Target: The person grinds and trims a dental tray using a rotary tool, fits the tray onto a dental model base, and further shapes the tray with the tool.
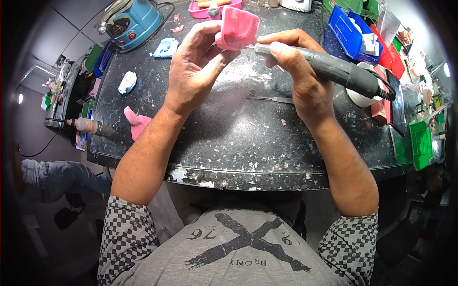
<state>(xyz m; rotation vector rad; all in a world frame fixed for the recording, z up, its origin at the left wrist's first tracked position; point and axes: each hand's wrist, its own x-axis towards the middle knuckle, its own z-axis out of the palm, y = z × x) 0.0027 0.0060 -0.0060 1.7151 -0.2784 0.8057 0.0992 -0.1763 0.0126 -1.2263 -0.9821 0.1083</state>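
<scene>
My left hand [196, 66] pinches a pink acrylic piece [240, 29] with a smooth curved face, holding it above the far middle of the bench; dust whitens the fingers. In my right hand [307, 71] is a dark grey rotary handpiece [341, 71], gripped like a pen with its cord end to the right. Its thin bur [251, 46] points left and meets, or nearly meets, the lower right edge of the pink piece. Below the hands lies a slim metal carving tool [274, 99]. A second pink piece [136, 123] with a raised tab rests beside my left forearm.
The dark speckled bench [238, 143] is strewn with shavings. At the left are a white lump [127, 82], a blue-and-white block [165, 47] and a blue machine [133, 26]. A pink tray [210, 9] stands at the back. Right are a blue bin [350, 31] and a white tub [360, 97].
</scene>
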